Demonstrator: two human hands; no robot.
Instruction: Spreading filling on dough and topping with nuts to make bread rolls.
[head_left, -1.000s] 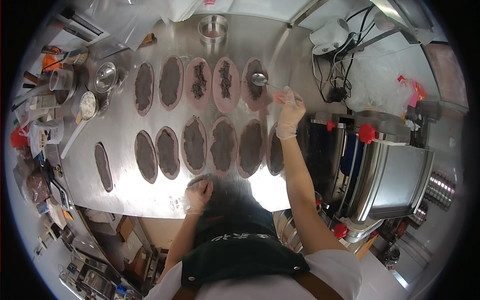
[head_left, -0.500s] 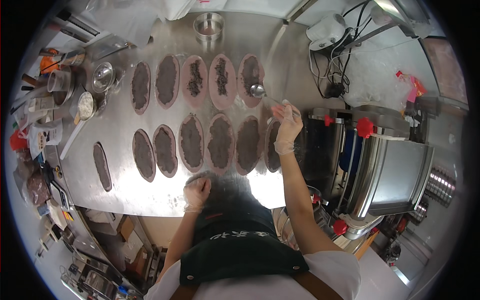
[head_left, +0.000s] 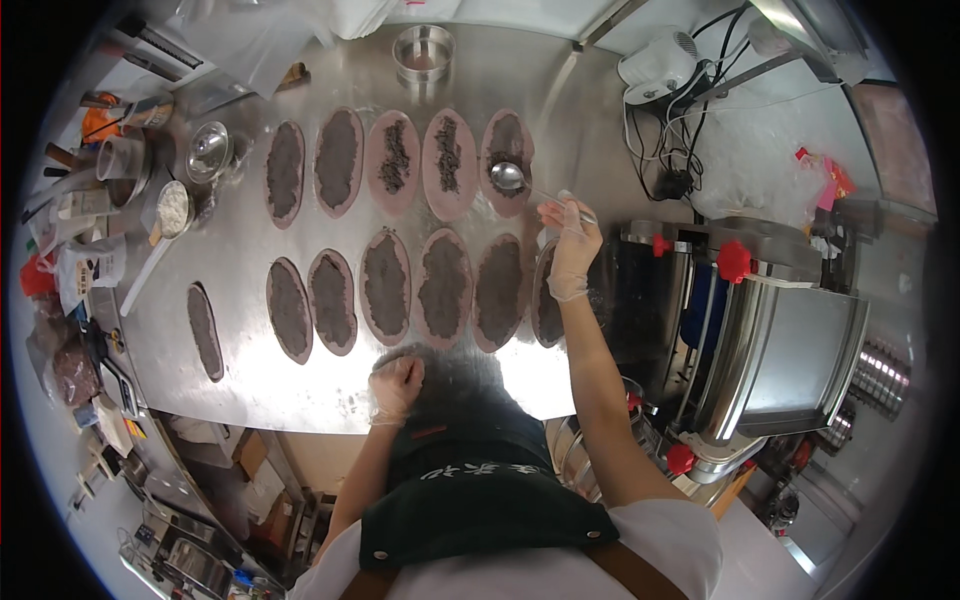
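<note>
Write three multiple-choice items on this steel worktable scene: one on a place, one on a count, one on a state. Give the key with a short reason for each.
1. Where is the bowl of the spoon?
A. over the far row's rightmost dough oval
B. in the round metal tin
C. on the floor

2. How many ovals are in the far row?
A. three
B. five
C. nine

3. How is the left hand?
A. open flat, palm up
B. curled into a fist at the near edge of the table
C. gripping a knife

Key: 1 A, the right hand holds the spoon out over that oval. 2 B, five ovals lie side by side there. 3 B, the gloved fingers are closed, resting at the table edge.
</note>
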